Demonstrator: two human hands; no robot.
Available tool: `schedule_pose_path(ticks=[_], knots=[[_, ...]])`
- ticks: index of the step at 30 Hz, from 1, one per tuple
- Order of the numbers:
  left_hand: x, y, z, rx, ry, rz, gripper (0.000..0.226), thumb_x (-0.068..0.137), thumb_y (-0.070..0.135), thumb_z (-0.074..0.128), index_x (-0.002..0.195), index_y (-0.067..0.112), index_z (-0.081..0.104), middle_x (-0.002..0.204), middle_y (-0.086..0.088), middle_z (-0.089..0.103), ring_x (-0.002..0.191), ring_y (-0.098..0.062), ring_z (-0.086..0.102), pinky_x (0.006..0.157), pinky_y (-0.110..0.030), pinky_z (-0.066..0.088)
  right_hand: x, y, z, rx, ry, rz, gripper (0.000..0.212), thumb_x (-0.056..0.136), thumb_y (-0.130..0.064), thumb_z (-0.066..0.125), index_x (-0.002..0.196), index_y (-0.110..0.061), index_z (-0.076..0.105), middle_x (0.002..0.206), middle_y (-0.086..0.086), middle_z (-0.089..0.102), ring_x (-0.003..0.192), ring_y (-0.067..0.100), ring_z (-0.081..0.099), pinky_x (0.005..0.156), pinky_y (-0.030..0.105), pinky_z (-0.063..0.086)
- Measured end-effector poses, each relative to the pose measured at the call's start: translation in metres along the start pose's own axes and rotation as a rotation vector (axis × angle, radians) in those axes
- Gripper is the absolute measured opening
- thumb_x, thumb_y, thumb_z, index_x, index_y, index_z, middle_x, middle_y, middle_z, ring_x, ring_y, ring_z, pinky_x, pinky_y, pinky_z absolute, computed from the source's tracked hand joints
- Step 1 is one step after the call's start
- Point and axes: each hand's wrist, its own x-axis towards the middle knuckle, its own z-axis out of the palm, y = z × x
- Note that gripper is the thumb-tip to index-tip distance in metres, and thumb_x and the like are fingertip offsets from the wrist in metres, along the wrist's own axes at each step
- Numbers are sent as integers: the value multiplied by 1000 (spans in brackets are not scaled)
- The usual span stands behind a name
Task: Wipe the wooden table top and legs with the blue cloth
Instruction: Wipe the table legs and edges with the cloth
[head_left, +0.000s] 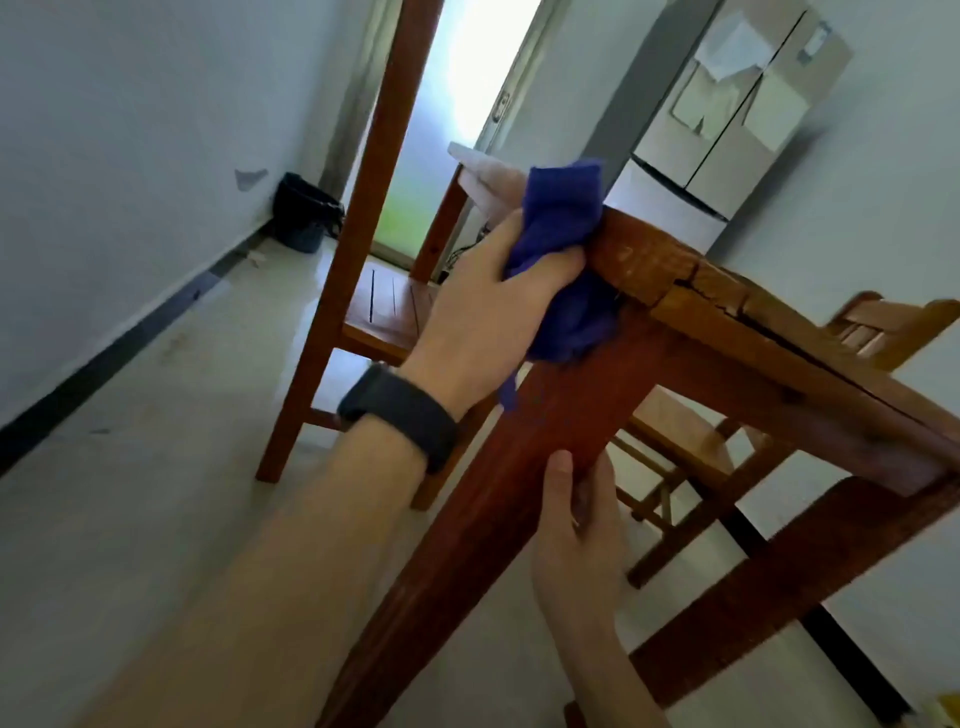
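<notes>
Head view: left hand (483, 312) grips bunched blue cloth (561, 208) against bench (727, 306) corner, above its leg (545, 441); right hand (576, 535) wraps that leg lower down, apparently gripping it.

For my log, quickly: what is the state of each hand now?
Left hand: closed, holding the blue cloth.
Right hand: closed around the table leg.

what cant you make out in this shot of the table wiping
Table top: the head view sees only its edge from below.
Leg, foot end: cut by the bottom edge.
Right hand, finger ends: behind the leg.
Blue cloth, middle: covered by the left hand.
</notes>
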Motion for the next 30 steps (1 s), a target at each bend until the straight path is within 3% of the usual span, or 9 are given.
schedule_pose_path(ticks=[6, 10, 12, 16, 20, 23, 26, 28, 30], knots=[[-45, -58, 29, 128, 129, -107, 25, 94, 47, 52, 95, 25, 64, 84, 5, 71, 74, -3, 67, 67, -19, 51, -1, 5, -3, -51, 59, -46, 39, 102, -28, 47, 140, -34, 43, 114, -20, 63, 96, -13, 59, 77, 18, 51], [-57, -78, -2, 464, 59, -96, 19, 96, 40, 55, 79, 32, 54, 67, 8, 59, 62, 1, 58, 59, -11, 44, 0, 8, -7, -94, 62, -88, 49, 97, -54, 37, 142, -36, 43, 117, -24, 62, 101, -7, 60, 82, 24, 51], [-54, -72, -9, 510, 66, -125, 17, 98, 38, 52, 82, 32, 52, 73, 9, 60, 64, -2, 58, 62, -15, 43, 0, 6, -6, -133, 63, -87, 56, 94, -63, 34, 143, -37, 41, 123, -20, 61, 105, -6, 59, 90, 29, 53], [-20, -39, 11, 279, 90, 43, 12, 97, 42, 53, 87, 37, 53, 84, 7, 61, 76, -10, 63, 71, -26, 50, -2, -1, 1, 3, -24, -53, 43, 101, -43, 40, 143, -41, 39, 112, -37, 59, 98, -24, 54, 72, -2, 43], [-33, -64, 23, 465, 77, 202, 15, 95, 47, 52, 106, 37, 52, 107, 4, 56, 92, -11, 58, 78, -24, 48, -1, 7, -1, 43, 8, -67, 43, 103, -39, 34, 146, -36, 38, 111, -39, 59, 101, -19, 56, 76, 2, 46], [-108, -133, -10, 638, 65, -42, 43, 95, 54, 42, 130, 30, 50, 126, 8, 51, 103, -4, 54, 91, -24, 48, -3, 20, -1, 24, 23, -92, 54, 99, -49, 34, 152, -39, 27, 129, -29, 52, 111, -15, 52, 90, 15, 47], [-188, -209, -66, 705, 0, -429, 45, 90, 67, 38, 118, 36, 53, 116, 5, 57, 98, -10, 59, 91, -36, 51, -9, 27, 7, 68, -10, -125, 59, 97, -49, 40, 151, -47, 16, 129, -48, 38, 117, -23, 42, 93, 14, 38], [-211, -235, -92, 738, -35, -531, 64, 83, 79, 31, 109, 28, 60, 103, 1, 62, 90, -18, 62, 85, -41, 51, -16, 37, 14, 44, -30, -156, 59, 98, -45, 42, 149, -50, 11, 129, -53, 33, 122, -23, 38, 96, 14, 37], [-205, -235, -98, 729, 46, -497, 45, 94, 62, 38, 102, 24, 60, 91, 0, 63, 79, -17, 62, 76, -45, 52, -27, 53, 22, -10, -67, -159, 60, 101, -41, 43, 150, -50, 9, 131, -51, 32, 124, -21, 38, 101, 19, 38]])
